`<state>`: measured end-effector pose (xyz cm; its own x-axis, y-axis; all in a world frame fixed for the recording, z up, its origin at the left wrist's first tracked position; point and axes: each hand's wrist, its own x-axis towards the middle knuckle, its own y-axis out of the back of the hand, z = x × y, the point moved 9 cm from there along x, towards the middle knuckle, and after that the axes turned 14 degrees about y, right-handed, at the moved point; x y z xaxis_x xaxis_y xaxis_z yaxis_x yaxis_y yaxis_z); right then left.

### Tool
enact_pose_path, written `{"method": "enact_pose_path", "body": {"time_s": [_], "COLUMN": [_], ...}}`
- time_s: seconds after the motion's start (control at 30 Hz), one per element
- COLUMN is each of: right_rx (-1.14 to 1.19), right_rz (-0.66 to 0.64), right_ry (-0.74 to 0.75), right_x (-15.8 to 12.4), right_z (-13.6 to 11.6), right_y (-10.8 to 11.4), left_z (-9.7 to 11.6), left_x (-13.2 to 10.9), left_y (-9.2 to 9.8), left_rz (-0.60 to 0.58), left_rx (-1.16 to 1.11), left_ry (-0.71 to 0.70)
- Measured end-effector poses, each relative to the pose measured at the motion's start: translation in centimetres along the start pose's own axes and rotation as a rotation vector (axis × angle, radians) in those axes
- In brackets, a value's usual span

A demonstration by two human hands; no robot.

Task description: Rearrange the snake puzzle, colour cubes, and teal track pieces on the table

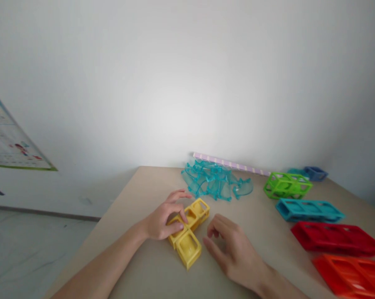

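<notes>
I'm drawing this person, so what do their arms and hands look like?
Both the left hand and right hand are bare, with no gloves. The forearms are bare too: no sleeves, watch or bracelet shows. I see no rings on the fingers and no markings.

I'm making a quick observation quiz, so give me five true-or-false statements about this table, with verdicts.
1. The left hand is on the yellow blocks. True.
2. The right hand is gripping a red piece. False: it is beside the yellow blocks, with nothing visible in its grasp.
3. The striped strip lies behind the main pile of see-through blue pieces. True.
4. The red piece lies between the green piece and the teal piece. False: the teal piece lies between the other two.
5. The poster is at the picture's right edge. False: it is at the left edge.
</notes>
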<state>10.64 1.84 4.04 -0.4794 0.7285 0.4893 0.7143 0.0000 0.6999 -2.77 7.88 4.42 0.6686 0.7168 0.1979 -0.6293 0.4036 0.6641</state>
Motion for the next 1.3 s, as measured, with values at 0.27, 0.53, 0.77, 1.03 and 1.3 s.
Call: {"method": "enact_pose_path", "body": {"time_s": [0.27, 0.53, 0.77, 1.03, 1.3], "right_rx": [0.130, -0.018, 0.040, -0.083, -0.112], "right_rz": [-0.091, -0.094, -0.234, -0.045, -0.110], "right_ry": [-0.007, 0.090, 0.254, 0.199, 0.202], "right_x": [0.0, 0.1, -0.2, 0.5, 1.2], "right_z": [-1.6, -2.0, -4.6, -0.3, 0.3], "right_y": [-1.6, -1.5, -1.8, 0.5, 0.0], "left_z": [0.8, 0.7, 0.7, 0.2, -0.9], "left_x": [0.0, 0.0, 0.1, 0.1, 0.2], "left_y": [0.3, 0.3, 0.1, -0.4, -1.1], "left_rz": [0.037, 0.031, 0.024, -0.054, -0.117], "left_rx": [0.045, 0.020, 0.003, -0.050, -0.074], "left_ry": [-0.027, -0.015, -0.001, 0.021, 0.106]}}
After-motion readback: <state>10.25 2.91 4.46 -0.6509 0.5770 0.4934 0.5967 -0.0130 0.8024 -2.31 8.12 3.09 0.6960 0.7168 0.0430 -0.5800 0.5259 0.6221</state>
